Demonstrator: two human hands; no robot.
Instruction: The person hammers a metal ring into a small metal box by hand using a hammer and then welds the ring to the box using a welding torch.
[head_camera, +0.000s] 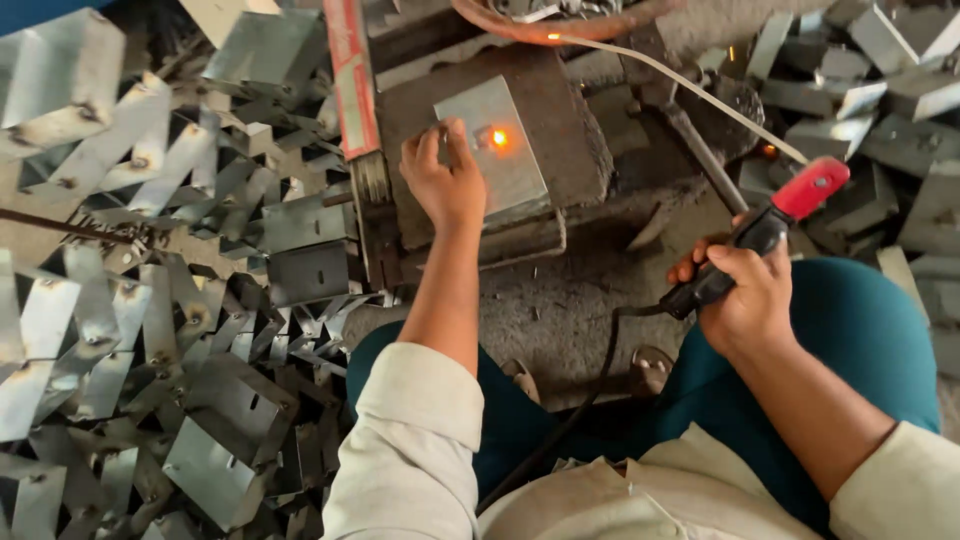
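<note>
while left hand (445, 180) pins one plate (492, 148), right hand (745, 295) grips one electrode holder (770, 225).

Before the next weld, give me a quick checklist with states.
1. Left hand steadies plate on block: ok.
2. Left fingers clear of the glowing spot: ok, but close.
3. Right hand grips holder: ok.
4. Rod clamped in holder: ok; its tip is glowing.
5. Rod tip at the spot: not ok, it points away above the block.
6. Hand protection: not ok, both hands bare.
</note>
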